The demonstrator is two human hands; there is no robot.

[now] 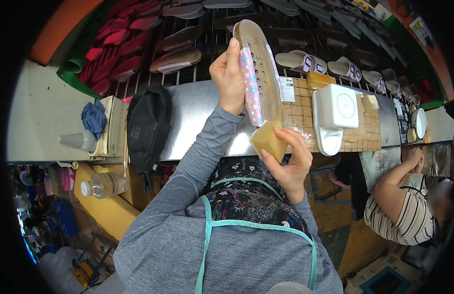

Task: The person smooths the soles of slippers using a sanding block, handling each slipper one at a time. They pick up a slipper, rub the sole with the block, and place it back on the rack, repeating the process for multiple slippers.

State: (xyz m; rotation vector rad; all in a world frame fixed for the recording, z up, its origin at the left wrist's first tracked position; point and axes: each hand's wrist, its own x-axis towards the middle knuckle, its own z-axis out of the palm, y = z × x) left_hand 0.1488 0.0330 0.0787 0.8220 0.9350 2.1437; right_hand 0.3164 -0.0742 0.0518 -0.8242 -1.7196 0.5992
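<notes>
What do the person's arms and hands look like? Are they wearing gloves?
No gloves: both the left hand and the right hand are bare. Long grey sleeves cover both arms down to the wrists. Over the grey top sits a dark flowery apron with teal edging and straps. No rings or watch can be made out.

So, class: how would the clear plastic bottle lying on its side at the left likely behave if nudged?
The clear plastic bottle lies on its side on a yellow ledge, so it would probably roll. It looks partly filled with clear liquid, so likely fairly heavy for its size. Its white cap seems on, so spilling looks unlikely.
</notes>
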